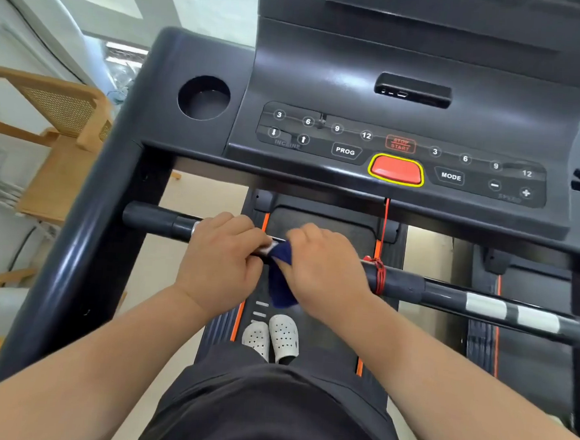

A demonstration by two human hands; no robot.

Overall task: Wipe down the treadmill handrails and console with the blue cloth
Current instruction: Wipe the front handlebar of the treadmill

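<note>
A black crossbar handrail runs from left to lower right below the console. My left hand is wrapped around the bar left of centre. Right beside it, my right hand presses the blue cloth against the bar; a fold of the cloth hangs down between the two hands. The console holds a red stop button and rows of speed and incline keys. A red safety cord is wound around the bar just right of my right hand.
A round cup holder sits at the console's left. The black left side rail slopes down toward me. Wooden chairs stand to the left of the treadmill. My white shoes stand on the belt below.
</note>
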